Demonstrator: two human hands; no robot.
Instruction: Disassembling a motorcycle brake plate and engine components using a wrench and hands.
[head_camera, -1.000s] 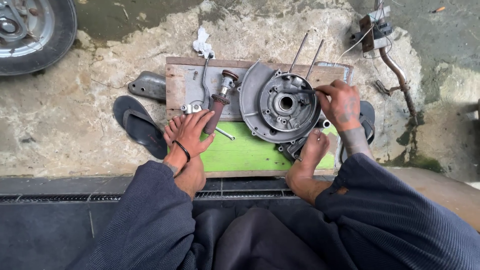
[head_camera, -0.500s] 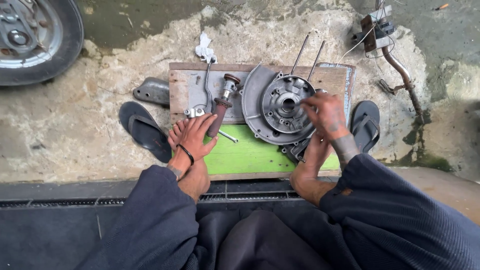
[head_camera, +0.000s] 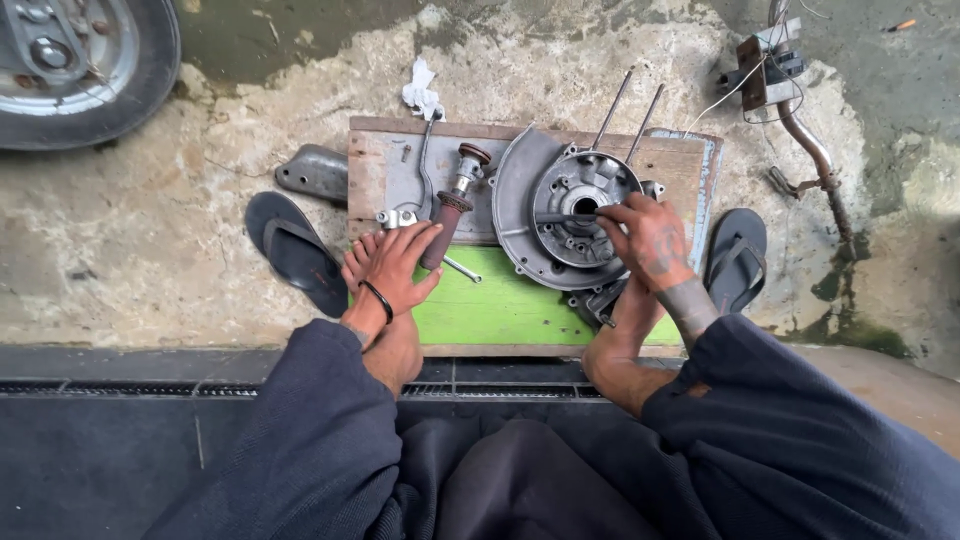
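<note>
Right hand (head_camera: 648, 240) shifted from casing rim inward, now pinching thin tool (head_camera: 565, 217) at engine casing (head_camera: 570, 215) hub, frame centre; left hand (head_camera: 400, 265) fingers loosely spread, resting beside brown-handled tool (head_camera: 445, 215).

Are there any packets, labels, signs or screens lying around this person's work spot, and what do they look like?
None that show: no package, label, sign or screen can be made out.
The nearest thing to one is a small boxy electrical part, brown and grey with a white wire, on the ground at the upper right; any marking on it is too small to tell.
</note>
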